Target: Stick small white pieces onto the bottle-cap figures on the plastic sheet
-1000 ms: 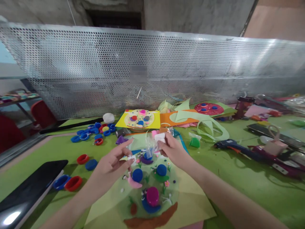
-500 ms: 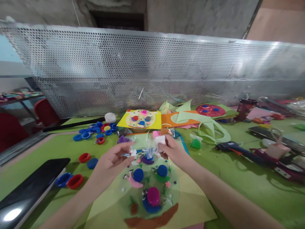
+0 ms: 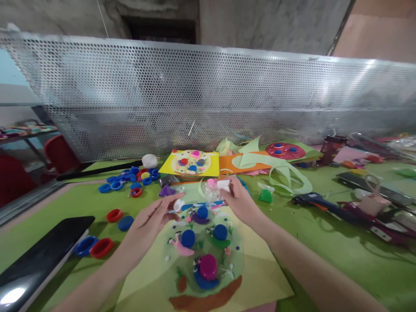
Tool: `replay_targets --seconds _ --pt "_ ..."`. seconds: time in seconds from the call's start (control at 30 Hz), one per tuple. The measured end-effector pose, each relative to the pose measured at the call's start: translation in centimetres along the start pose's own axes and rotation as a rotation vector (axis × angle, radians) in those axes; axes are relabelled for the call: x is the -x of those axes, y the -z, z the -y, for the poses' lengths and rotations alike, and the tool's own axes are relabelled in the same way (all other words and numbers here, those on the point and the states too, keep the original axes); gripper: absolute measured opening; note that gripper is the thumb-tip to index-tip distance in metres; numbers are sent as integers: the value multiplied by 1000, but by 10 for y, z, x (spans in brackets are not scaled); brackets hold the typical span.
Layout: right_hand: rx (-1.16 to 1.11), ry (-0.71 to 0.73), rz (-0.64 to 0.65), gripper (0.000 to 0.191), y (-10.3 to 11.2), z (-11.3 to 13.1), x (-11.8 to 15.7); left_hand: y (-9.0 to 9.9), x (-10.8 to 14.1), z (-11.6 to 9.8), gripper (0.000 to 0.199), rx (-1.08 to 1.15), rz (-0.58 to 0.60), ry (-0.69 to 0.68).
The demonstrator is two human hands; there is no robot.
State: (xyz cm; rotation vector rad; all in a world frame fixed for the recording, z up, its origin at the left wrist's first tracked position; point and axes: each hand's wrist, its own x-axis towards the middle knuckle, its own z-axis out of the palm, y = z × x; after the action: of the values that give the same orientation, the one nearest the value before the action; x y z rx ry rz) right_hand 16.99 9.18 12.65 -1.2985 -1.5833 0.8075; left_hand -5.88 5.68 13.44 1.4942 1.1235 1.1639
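Farther back than half a second ago, the right hand (image 3: pixel 241 201) pinches a white block (image 3: pixel 223 185), and the clear bag (image 3: pixel 212 197) beside it no longer hangs over the blue cap (image 3: pixel 203 212) on the top snail (image 3: pixel 197 220). In the head view, the left hand (image 3: pixel 152 220) has a small white bit (image 3: pixel 178 205) at its fingertips, just above the edge of the snail picture (image 3: pixel 260 277). That picture lies flat on the green table (image 3: pixel 292 260) under both hands. The white bit looks soft, so a hard squeeze could squash it, and a loose grip could drop it on the picture. A low wrist could bump a snail and knock its cap loose. The bag might catch on the little eyes if it swings back. Fingers hide part of the block, and I can't tell if the bag is held too. The arms are cut off at the bottom.
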Motion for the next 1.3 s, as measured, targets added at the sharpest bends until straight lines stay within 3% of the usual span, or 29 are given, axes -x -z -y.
replay_targets --seconds 0.07,0.3,0.57,0.9,1.13,1.3 --pt "72 34 -65 16 6 -1 -2 0 0 0 38 33 -3 -17" --pt "250 17 -128 8 20 -18 -18 -3 -2 -4 40 -230 -54 5" --pt "410 89 -67 47 25 -40 -33 1 -4 4 39 -58 -60 172" --pt "636 186 -71 49 10 -19 -15 -11 -7 4 52 179 -75 215" --pt "677 271 -5 40 1 -5 0 -7 -5 0 35 72 -43 218" --pt "679 342 64 43 -2 2 8 -7 -2 -2 52 -68 10 114"
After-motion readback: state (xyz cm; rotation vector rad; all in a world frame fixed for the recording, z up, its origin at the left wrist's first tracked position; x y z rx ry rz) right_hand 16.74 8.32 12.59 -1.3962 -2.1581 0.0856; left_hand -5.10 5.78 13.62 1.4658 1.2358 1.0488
